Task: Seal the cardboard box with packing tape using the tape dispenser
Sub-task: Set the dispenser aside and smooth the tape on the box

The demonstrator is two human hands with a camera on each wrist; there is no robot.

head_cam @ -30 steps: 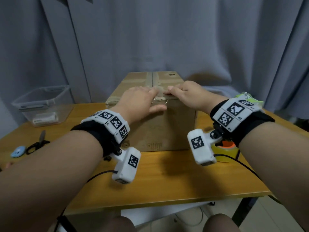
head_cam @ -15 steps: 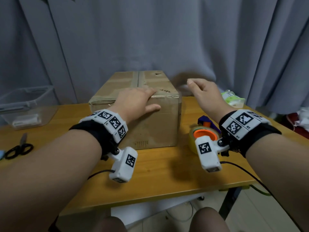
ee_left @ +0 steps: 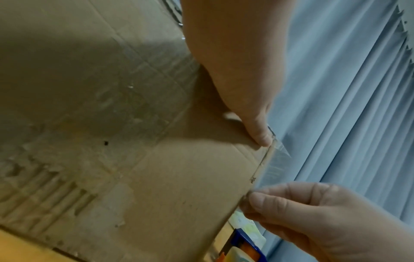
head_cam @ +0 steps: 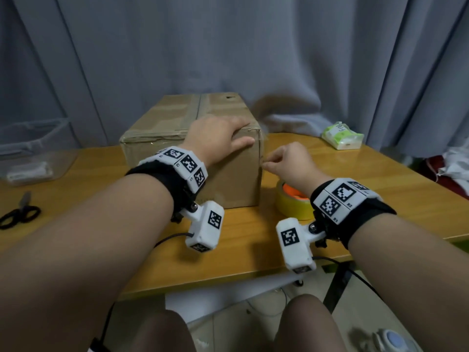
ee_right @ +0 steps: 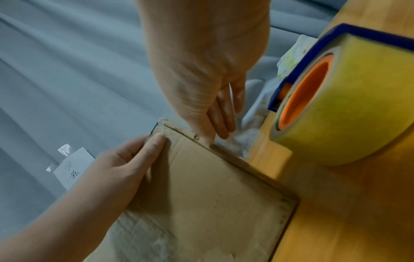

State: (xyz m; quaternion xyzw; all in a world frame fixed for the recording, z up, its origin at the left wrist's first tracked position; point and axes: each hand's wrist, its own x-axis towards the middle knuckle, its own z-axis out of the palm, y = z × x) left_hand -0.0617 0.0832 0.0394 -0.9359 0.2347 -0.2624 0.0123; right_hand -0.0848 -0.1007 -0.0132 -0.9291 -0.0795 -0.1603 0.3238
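A brown cardboard box (head_cam: 157, 128) stands on the wooden table (head_cam: 253, 250) with its top flaps down. My left hand (head_cam: 218, 133) lies flat on the box's near right top corner, thumb on the front face (ee_left: 257, 134). A strip of clear tape (ee_left: 273, 164) hangs off that corner down the right front edge. My right hand (head_cam: 286, 161) has its fingers curled and pinches the loose tape end (ee_left: 248, 195) at that edge. The tape dispenser (head_cam: 291, 201), blue with a yellow roll and orange core (ee_right: 349, 106), sits on the table right of the box, under my right wrist.
Black scissors (head_cam: 20, 214) lie at the table's left edge, with a clear plastic container (head_cam: 33, 151) behind them. A green tissue pack (head_cam: 342, 135) sits at the back right. Grey curtain (head_cam: 228, 47) hangs close behind the box. The table's front edge is near my knees.
My right hand left the box top, swung out to the right, then came down to the right front edge and took the tape end. The left hand slid to the right corner.
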